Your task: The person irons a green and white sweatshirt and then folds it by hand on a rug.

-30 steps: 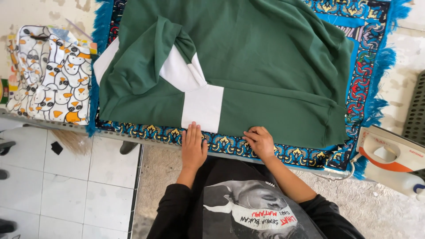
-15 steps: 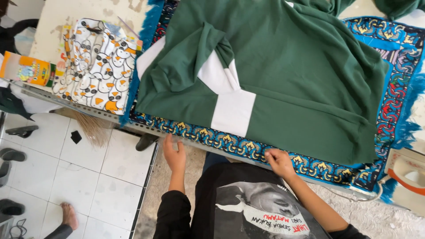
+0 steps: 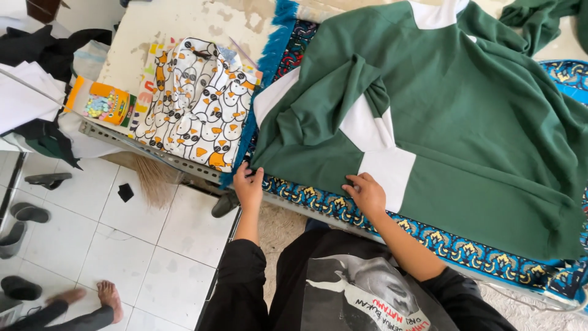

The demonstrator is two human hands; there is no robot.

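1. The green garment [image 3: 465, 116] with white panels lies spread over the blue patterned mat [image 3: 471, 251] on the table, its near hem running along the mat's border.
2. The left hand [image 3: 248, 186] now sits at the garment's near left corner, fingers curled over the hem and pinching it; half a second ago it lay below the mat's edge, clear of the cloth.
3. The right hand [image 3: 366, 194] rests on the hem beside the lower white panel, fingers bent and pressing the fabric; earlier it was further right, on the mat's border.
4. The penguin-print cloth [image 3: 196, 104] stays folded to the left of the mat, an orange box [image 3: 103, 102] beyond it.
5. Another person's bare foot [image 3: 110, 297] shows on the tiled floor [image 3: 153, 245].
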